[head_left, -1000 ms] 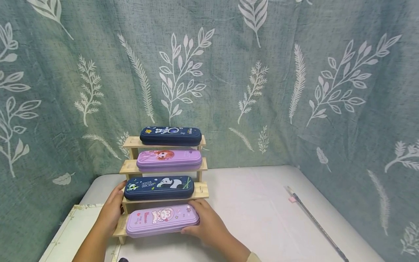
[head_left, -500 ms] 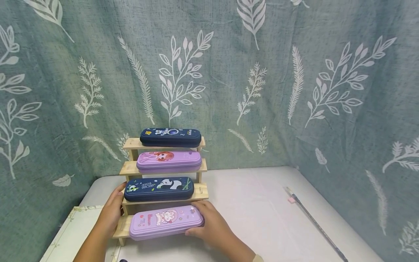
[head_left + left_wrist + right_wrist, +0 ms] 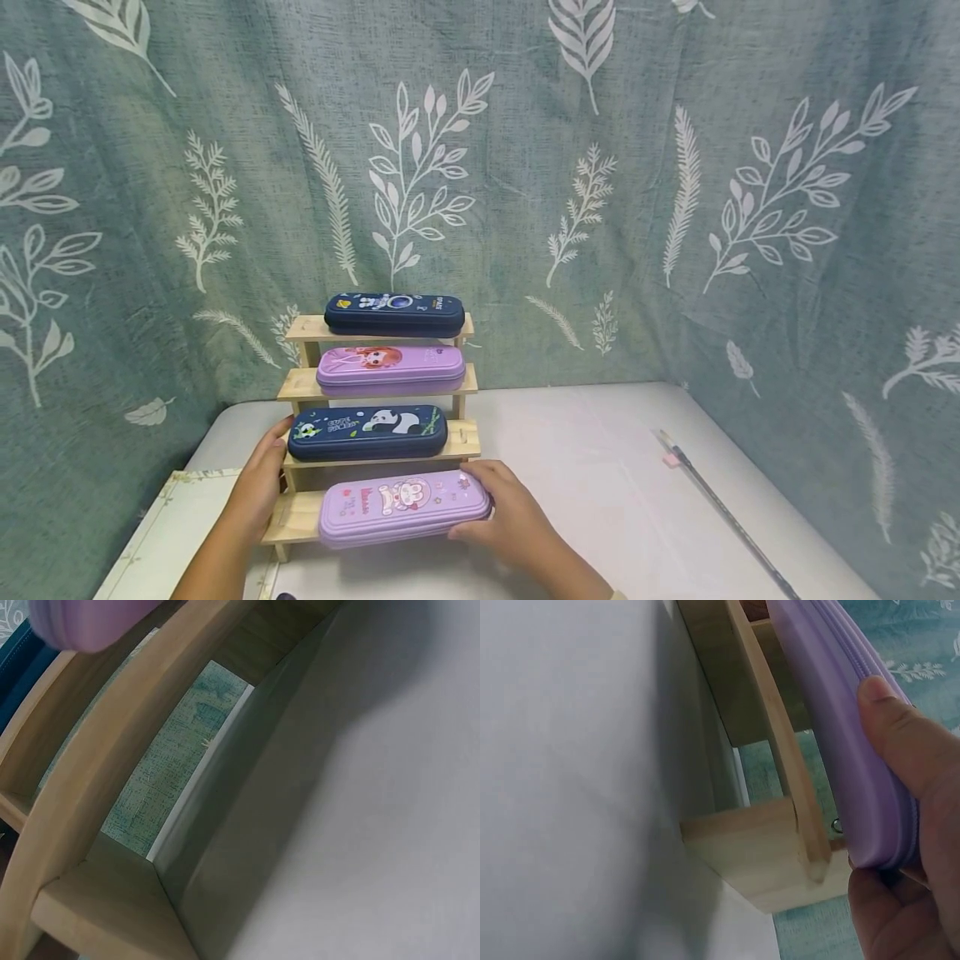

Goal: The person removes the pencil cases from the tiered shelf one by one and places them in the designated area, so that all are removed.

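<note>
A small wooden step stand (image 3: 297,517) bears several zipped pencil cases, one per step. My right hand (image 3: 517,512) grips the right end of the lilac pencil case (image 3: 405,507) with the rabbit picture, thumb on its front side. That case is at the lowest step, slightly tilted, its right end past the stand; the right wrist view shows the thumb (image 3: 900,735) along its zip. My left hand (image 3: 258,483) holds the stand's left side by the panda pencil case (image 3: 367,432); some of its fingers are hidden. In the left wrist view only the stand and the lilac case (image 3: 90,622) show.
Higher up lie a pink-purple pencil case (image 3: 390,369) with a girl picture and a dark blue space pencil case (image 3: 393,314). A thin dark rod (image 3: 735,512) lies at the right of the white table (image 3: 585,467). A pale board (image 3: 176,521) lies at left. A leaf-patterned curtain (image 3: 517,233) stands behind.
My right hand has slid the lilac pencil case to the right along the lowest step, baring more of the step's left end. The left hand stays at the stand.
</note>
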Demonstrator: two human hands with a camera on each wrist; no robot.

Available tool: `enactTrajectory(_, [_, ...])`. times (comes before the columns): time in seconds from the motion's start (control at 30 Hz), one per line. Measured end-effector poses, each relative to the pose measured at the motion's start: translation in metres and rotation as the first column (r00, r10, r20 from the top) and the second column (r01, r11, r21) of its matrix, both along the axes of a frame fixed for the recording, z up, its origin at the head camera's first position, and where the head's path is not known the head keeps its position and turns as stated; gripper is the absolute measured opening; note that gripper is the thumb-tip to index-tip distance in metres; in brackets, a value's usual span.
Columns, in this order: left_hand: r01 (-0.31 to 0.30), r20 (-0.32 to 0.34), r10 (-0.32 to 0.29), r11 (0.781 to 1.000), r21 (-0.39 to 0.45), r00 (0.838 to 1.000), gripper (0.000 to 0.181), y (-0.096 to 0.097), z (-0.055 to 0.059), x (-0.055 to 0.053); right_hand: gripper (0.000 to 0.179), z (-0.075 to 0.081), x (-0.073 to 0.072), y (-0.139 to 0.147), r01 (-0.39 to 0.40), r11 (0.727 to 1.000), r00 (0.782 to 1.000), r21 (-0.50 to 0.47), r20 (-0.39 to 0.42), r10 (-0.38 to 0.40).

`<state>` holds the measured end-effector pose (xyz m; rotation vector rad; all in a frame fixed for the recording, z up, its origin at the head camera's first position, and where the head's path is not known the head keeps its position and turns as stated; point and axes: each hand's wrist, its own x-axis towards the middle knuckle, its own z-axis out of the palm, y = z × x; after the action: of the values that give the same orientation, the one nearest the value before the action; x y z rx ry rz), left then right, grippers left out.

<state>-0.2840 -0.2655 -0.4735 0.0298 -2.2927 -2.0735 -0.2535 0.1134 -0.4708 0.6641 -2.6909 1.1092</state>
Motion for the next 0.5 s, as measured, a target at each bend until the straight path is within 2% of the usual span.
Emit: enactTrajectory(0.5, [-0.005, 0.013, 0.005, 1.0, -0.013, 1.0, 0.056, -0.001, 0.0, 0.0, 0.088, 0.005, -0.001, 0.039, 0.042, 0.998, 0.999, -0.036, 0.021, -0.042])
